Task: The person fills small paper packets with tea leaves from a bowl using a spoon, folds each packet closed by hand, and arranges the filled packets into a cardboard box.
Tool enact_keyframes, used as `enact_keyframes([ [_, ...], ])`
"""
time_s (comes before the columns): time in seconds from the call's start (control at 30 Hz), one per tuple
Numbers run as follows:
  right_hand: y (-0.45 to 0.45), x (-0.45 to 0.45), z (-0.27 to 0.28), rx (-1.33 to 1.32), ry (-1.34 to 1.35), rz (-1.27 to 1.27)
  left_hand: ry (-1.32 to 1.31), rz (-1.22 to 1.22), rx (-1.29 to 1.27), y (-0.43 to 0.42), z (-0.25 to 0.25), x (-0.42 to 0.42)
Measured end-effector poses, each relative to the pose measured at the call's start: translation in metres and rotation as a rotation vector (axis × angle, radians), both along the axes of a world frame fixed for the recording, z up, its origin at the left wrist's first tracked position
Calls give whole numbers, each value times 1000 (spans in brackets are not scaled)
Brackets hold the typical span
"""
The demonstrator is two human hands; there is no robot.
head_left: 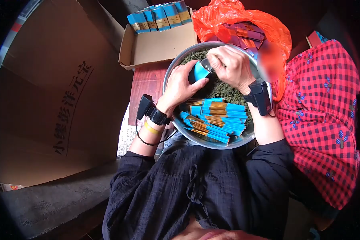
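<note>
"Where's the blue pouch (201, 72)?"

"Above the leaves (228, 91) in a metal bowl (241, 141), gripped in the left hand (179, 83); its long axis seems tilted toward the right hand (231, 66)."

"And that right hand?"

"Fingers curled at the pouch's upper end; whether they grip it, I cannot tell."

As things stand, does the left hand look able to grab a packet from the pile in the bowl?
Probably not without letting go first: the left hand is holding a blue packet, though nothing appears to cover the pile.
</note>
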State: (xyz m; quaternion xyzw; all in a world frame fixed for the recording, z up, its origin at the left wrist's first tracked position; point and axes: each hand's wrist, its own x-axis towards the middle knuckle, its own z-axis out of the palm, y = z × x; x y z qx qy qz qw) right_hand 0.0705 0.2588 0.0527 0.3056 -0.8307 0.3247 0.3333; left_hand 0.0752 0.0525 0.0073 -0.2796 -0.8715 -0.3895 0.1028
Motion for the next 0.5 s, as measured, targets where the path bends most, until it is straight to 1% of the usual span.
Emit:
enact_keyframes([
  [0.03,2,1,2,-7,54,-21,-2,2,2,0,1,1],
  [0.07,5,-1,0,-5,53,-19,7,-8,7,0,2,1],
  [0.13,15,-9,-9,-52,-80,-266,14,-15,14,-1,2,2],
  [0.27,38,-32,-37,177,-462,-456,14,-26,13,-1,1,2],
  [0.33,37,-38,-57,180,-514,-368,-2,-45,31,-1,-1,2],
  [0.4,34,-43,-70,54,-596,-274,21,-10,3,-2,-5,1],
  [0.47,42,-52,-77,-81,-820,-201,-6,-19,34,-2,-4,1],
  [0.5,42,-50,-73,-198,-893,-162,-37,-20,6,-3,-1,3],
])
